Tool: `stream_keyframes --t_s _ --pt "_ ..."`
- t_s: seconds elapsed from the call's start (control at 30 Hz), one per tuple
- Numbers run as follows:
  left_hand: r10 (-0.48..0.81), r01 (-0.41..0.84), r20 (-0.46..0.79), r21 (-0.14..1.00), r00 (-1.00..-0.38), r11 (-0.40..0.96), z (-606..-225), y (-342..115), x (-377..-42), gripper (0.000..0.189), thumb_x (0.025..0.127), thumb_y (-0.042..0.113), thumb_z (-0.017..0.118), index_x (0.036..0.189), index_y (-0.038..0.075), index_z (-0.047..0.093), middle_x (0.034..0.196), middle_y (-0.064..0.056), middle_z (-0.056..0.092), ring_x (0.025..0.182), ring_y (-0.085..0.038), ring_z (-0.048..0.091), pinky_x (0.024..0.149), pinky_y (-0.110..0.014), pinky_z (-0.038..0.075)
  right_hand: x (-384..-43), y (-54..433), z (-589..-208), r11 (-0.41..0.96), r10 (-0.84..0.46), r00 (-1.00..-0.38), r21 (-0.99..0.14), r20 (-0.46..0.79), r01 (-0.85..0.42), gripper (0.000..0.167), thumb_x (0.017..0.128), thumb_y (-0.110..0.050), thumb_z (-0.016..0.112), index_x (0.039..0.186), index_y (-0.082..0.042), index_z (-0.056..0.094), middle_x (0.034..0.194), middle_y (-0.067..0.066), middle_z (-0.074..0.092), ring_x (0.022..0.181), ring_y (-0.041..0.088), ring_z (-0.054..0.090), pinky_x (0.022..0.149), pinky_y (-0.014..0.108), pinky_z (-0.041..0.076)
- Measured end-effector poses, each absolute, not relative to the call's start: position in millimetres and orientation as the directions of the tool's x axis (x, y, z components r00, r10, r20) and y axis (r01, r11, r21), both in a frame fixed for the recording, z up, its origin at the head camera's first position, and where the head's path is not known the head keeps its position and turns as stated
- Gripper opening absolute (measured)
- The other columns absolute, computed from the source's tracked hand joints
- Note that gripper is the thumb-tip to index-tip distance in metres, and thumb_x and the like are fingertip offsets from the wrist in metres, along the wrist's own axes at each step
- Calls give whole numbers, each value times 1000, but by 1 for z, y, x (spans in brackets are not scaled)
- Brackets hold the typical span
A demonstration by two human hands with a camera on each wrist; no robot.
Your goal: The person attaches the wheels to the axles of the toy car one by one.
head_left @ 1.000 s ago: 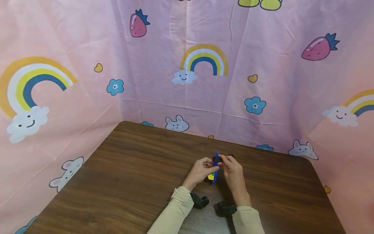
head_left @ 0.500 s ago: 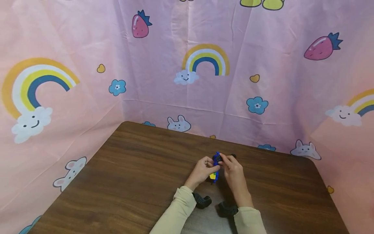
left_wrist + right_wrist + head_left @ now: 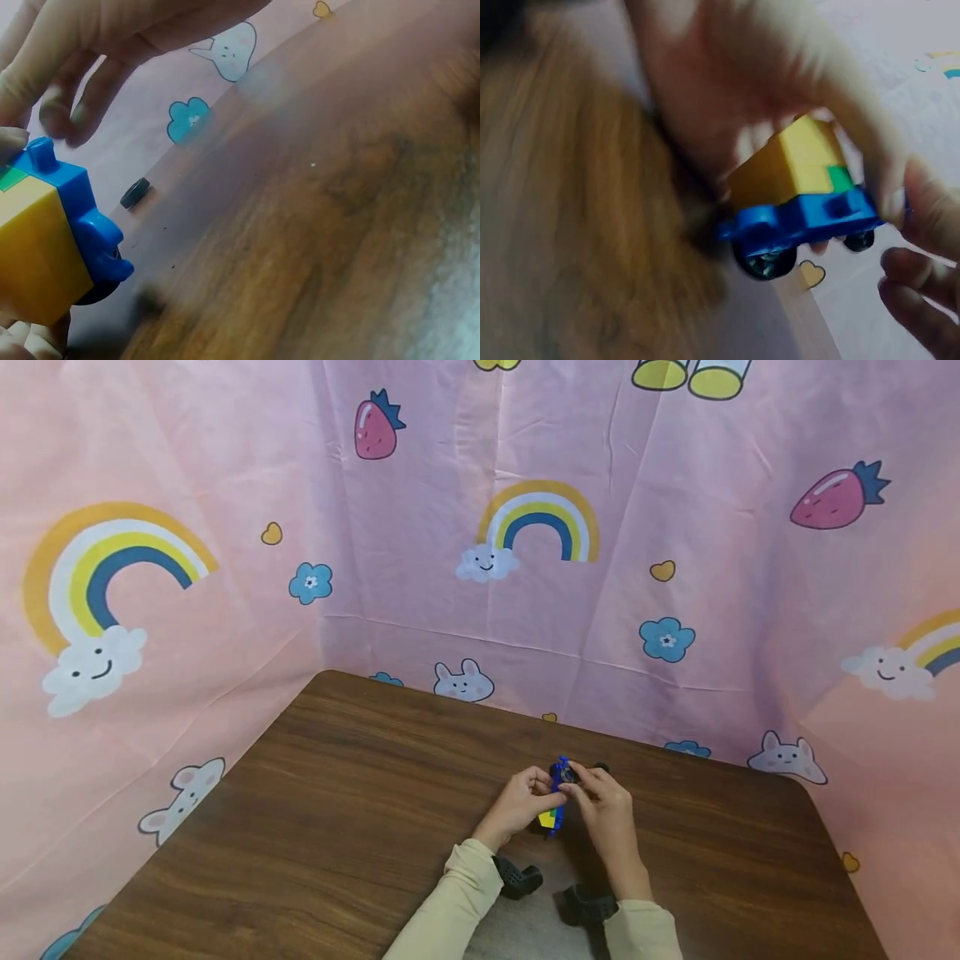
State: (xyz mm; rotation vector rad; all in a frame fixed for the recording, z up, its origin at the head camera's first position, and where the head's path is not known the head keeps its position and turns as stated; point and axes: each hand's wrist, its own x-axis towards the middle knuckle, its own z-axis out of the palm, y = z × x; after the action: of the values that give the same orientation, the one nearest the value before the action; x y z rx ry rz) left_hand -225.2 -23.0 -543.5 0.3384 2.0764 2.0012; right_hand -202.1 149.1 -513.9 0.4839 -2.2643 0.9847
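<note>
A toy car built of blocks (image 3: 550,819) is in my left hand (image 3: 516,803), whose thumb lies across its side. It has a blue chassis (image 3: 810,223), a yellow block (image 3: 787,169), a bit of green (image 3: 841,178) and black wheels, one of them a rear wheel (image 3: 767,262). My right hand (image 3: 611,810) pinches around a black wheel (image 3: 567,774) at the car's far end. In the left wrist view the car's yellow end (image 3: 41,247) fills the left edge, with my right hand (image 3: 112,45) arching above it.
A loose black wheel (image 3: 135,193) lies on the brown wooden table (image 3: 337,810), just beyond my right hand. Black wrist-camera mounts (image 3: 519,878) jut from both sleeves. Pink printed cloth (image 3: 405,552) hangs around the table's back and sides.
The head view has shifted slightly. My right thumb and fingers have shifted around the wheel, more of which now shows. My left hand keeps its hold on the car.
</note>
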Motion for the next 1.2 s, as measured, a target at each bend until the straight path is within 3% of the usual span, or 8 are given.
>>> stream_keyframes --t_s 0.17,0.43,0.63,1.2 --pt "364 1 -12 999 -931 36 -548 -24 -228 28 95 24 77 109 3 63 94 -2 66 83 -12 62 74 -24 52 -202 153 -513 558 -29 -786 -642 618 -525 32 81 -2 85 113 -3 80 87 6 74 64 2 53 55 12 42" --pt "386 -2 -23 999 -922 54 -544 -29 -232 28 93 22 80 104 4 62 85 2 63 79 -13 59 72 -26 50 -210 158 -512 622 -187 -669 -441 719 -647 33 76 3 86 109 1 80 91 12 75 65 10 61 60 11 50" --pt "388 -6 -13 1000 -921 18 -544 -26 -234 27 92 19 80 102 3 61 83 3 60 77 -12 57 71 -25 49 -213 156 -515 649 -195 -633 -385 749 -656 35 76 5 86 111 2 80 95 14 73 66 17 64 59 14 50" --pt "436 -38 -49 999 -899 32 -541 -31 -228 25 93 17 79 100 5 57 79 4 53 67 -10 46 59 -24 38 -209 156 -519 626 -190 -668 -436 719 -647 34 76 8 86 109 1 80 96 13 75 69 18 66 60 13 51"
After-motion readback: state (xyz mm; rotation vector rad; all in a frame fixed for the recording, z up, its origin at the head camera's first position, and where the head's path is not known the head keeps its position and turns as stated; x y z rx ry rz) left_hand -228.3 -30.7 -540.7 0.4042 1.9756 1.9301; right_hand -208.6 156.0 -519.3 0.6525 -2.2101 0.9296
